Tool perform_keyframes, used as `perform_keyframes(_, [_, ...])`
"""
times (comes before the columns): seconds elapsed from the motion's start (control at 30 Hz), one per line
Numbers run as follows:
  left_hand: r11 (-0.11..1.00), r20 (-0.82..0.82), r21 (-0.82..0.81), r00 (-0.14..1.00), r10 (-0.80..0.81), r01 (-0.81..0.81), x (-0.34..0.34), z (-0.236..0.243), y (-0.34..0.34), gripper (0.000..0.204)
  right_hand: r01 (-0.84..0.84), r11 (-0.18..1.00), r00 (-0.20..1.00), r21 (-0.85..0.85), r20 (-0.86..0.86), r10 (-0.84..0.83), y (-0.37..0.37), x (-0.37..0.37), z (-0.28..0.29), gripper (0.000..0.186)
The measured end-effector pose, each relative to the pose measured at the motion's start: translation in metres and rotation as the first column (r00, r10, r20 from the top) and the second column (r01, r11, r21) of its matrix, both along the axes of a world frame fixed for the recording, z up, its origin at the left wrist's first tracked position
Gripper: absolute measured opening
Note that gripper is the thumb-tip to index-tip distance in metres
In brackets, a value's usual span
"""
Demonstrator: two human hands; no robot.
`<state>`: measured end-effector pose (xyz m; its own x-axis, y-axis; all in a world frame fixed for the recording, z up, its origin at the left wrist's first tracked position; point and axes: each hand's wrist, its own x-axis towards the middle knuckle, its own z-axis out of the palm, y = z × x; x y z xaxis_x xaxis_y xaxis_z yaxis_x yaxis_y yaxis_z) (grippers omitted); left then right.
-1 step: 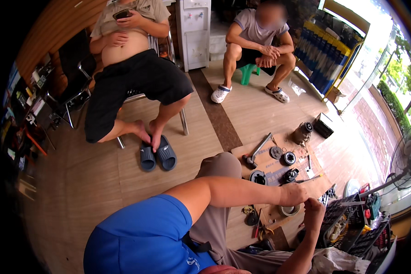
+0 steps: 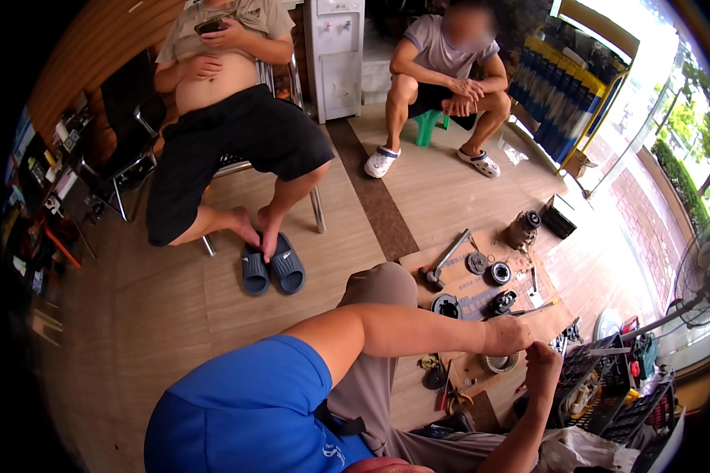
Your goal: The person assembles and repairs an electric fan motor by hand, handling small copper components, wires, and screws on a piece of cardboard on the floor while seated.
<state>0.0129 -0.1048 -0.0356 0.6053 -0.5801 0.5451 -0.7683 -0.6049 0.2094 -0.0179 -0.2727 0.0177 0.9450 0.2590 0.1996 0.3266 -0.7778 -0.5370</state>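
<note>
My left hand (image 2: 507, 337) reaches across with its fingers closed in a pinch. Close against it is my right hand (image 2: 543, 364), also closed, its fingertips meeting the left's. Whatever lies between the fingertips is too small or hidden to make out. Just below the hands, a ring-shaped metal part (image 2: 490, 368) rests on a cardboard sheet (image 2: 546, 322). Farther out on the cardboard are a hammer (image 2: 433, 277), a grey disc (image 2: 476, 263), a dark round part with a pale ring (image 2: 500, 273), and a dark round housing (image 2: 446, 307), partly behind my left forearm.
Black plastic crates (image 2: 599, 370) with tools stand at the right, near a fan (image 2: 698, 288). A motor-like body (image 2: 522, 231) and a black box (image 2: 559, 217) stand beyond. Two people sit opposite, one above dark slippers (image 2: 289, 273). Orange-handled pliers (image 2: 457, 402) lie by my leg.
</note>
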Motion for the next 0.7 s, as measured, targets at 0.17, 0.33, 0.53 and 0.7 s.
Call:
perform_keyframes(0.17, [0.995, 0.066, 0.076, 0.996, -0.067, 0.061, 0.002, 0.015, -0.011, 0.01, 0.076, 0.995, 0.992, 0.07, -0.103, -0.068, -0.009, -0.008, 0.019, 0.01])
perform_keyframes(0.33, [0.995, -0.226, 0.002, 0.969, -0.096, 0.099, 0.025, -0.006, 0.011, 0.017, -0.015, 1.0, 0.997, 0.015, 0.08, 0.014, -0.01, -0.004, 0.02, 0.011])
perform_keyframes(0.53, [0.983, -0.511, -0.184, 0.853, -0.103, 0.008, 0.004, 0.051, 0.012, 0.017, -0.058, 0.988, 0.983, 0.14, 0.183, 0.032, -0.018, -0.006, 0.027, 0.011])
perform_keyframes(0.7, [0.962, -0.571, -0.27, 0.797, -0.196, 0.044, 0.004, 0.046, 0.01, 0.017, -0.022, 0.995, 0.969, 0.1, 0.247, -0.004, -0.02, -0.008, 0.022, 0.012])
